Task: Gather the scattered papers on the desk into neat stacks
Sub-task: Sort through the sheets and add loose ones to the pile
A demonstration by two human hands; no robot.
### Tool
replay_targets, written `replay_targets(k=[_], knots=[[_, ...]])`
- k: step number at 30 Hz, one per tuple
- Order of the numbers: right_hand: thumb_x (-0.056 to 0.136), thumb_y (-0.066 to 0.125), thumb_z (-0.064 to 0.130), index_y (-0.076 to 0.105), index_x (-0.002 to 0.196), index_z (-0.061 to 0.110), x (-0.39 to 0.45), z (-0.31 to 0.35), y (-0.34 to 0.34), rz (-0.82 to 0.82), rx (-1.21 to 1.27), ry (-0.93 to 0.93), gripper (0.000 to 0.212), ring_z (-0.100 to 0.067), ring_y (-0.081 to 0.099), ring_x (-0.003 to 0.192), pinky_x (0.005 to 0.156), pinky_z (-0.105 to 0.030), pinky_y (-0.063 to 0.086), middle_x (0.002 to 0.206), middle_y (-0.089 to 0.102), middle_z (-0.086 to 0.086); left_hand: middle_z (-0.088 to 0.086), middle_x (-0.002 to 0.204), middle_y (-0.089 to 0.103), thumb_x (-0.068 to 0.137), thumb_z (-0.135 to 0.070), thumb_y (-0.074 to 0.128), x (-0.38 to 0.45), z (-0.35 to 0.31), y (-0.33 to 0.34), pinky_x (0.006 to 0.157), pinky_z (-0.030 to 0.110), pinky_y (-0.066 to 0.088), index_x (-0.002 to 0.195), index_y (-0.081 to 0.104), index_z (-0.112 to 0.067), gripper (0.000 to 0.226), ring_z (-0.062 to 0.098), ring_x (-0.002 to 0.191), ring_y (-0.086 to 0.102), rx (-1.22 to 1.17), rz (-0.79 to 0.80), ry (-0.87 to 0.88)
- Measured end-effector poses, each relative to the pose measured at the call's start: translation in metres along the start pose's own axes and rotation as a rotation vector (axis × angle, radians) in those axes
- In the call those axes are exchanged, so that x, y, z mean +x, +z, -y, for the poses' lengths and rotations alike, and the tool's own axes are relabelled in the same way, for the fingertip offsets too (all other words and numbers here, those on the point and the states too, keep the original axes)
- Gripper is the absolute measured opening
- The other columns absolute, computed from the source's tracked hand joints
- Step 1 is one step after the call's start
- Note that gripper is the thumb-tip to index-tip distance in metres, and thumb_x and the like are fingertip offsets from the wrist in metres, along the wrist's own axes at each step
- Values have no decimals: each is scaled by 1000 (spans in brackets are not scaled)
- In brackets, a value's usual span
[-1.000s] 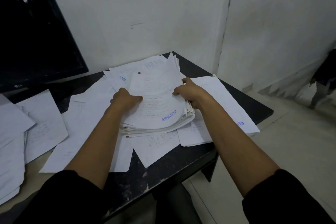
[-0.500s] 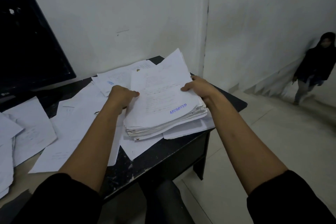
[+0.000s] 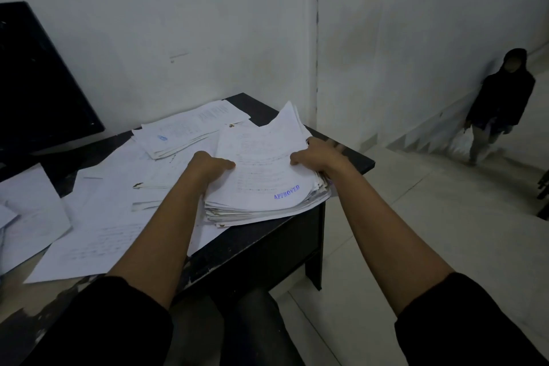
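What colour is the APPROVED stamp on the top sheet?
Blue-purple ink, on the stamp at the near right corner of the held stack; head view.

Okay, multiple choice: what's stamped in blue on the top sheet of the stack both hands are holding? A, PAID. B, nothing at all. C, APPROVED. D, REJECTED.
C: the top sheet of the stack, held between the left hand and right hand, shows a blue APPROVED stamp near its lower corner.

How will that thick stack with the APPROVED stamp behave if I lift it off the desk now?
The stack is thick, so probably heavy for paper and saggy unless supported underneath. Its edges look ragged and fanned, so sheets may slide out. The left hand and right hand grip opposite sides; the far corner already curls up, so expect flopping.
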State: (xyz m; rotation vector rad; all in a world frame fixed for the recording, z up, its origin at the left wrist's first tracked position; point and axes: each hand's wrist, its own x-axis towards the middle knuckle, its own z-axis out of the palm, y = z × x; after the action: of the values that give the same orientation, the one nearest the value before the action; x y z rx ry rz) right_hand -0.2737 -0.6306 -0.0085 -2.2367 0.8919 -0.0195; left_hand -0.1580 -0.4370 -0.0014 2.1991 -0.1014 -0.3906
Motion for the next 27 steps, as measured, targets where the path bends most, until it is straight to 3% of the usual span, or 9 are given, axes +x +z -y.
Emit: replay_targets(k=[4, 8, 9, 12, 17, 23, 27], knots=[[74, 67, 47, 42, 139, 26, 0, -3, -1, 6, 32, -54, 72, -38, 24, 134, 108, -53, 28, 145, 36, -14, 21, 144, 41, 86, -29, 73, -1, -1, -2, 98, 49, 43, 143, 30, 3, 78, 41, 126, 46, -18, 17, -23], [45, 71, 54, 55, 120, 36, 10, -10, -2, 16, 195, -41, 79, -34, 44, 123, 102, -49, 40, 135, 50, -9, 22, 128, 58, 80, -26, 79, 2, 5, -11, 84, 43, 54, 135, 43, 5, 73, 38, 105, 62, -106, 119, -55], [46, 73, 50, 57, 114, 33, 10, -10, -4, 18, 248, -50, 71, -32, 50, 118, 99, -48, 44, 130, 55, -8, 21, 123, 62, 78, -24, 81, 5, 7, -13, 86, 44, 55, 132, 48, 6, 70, 37, 102, 65, -141, 137, -58], [75, 75, 21, 59, 106, 19, 2, -6, -12, 50, 432, -94, 35, -27, 64, 97, 91, -42, 53, 109, 64, -8, 21, 118, 66, 78, -22, 80, 3, 8, -14, 92, 45, 54, 126, 54, 7, 61, 36, 100, 66, -174, 177, -45], [88, 65, 13, 52, 109, 12, -1, -4, -11, 115, 451, -115, 25, -16, 59, 77, 58, -27, 45, 94, 59, -3, 21, 120, 64, 80, -19, 80, -1, 8, -16, 75, 38, 55, 132, 49, 6, 66, 34, 97, 66, -179, 196, -8], [85, 66, 6, 51, 104, 12, 0, 8, -7, 45, 608, -205, 25, -15, 59, 74, 58, -26, 47, 95, 60, -3, 22, 114, 66, 84, -8, 74, -1, 15, -30, 74, 38, 56, 122, 57, 9, 45, 33, 88, 67, -295, 189, 30], [82, 66, -3, 54, 92, 10, 4, 31, -5, 28, 838, -270, 21, -29, 66, 81, 76, -40, 57, 102, 64, -14, 16, 103, 70, 86, -5, 69, 2, 13, -57, 55, 29, 59, 106, 64, 4, 23, 24, 75, 70, -502, 190, 67]])
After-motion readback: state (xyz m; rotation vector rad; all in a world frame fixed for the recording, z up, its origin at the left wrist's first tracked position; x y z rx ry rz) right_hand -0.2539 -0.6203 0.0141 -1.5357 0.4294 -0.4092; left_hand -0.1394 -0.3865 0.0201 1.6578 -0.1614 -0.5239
